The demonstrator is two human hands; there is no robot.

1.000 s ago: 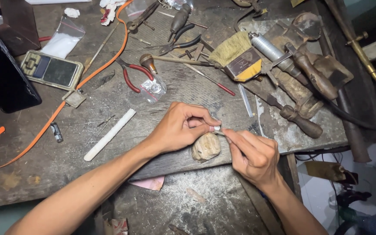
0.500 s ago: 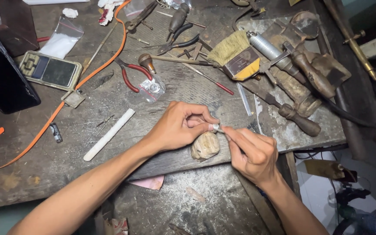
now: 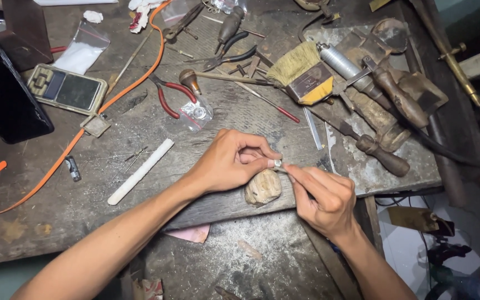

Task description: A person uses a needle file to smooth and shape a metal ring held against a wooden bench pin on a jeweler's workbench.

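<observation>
Left hand (image 3: 226, 164) pinched a small silver ring (image 3: 277, 163) above the peg (image 3: 263, 188); right hand (image 3: 324, 195) gripped a thin tool against it. Risk: 1 slip could send the ring among bench (image 3: 56, 222) clutter.

Brush (image 3: 301, 75), red-handled pliers (image 3: 170, 95), pocket scale (image 3: 66, 89) on workbench (image 3: 84, 183).

Both hands meet fingertip to fingertip: left hand (image 3: 230, 162) pinching (thumb under), right hand (image 3: 324, 195) curled.
</observation>
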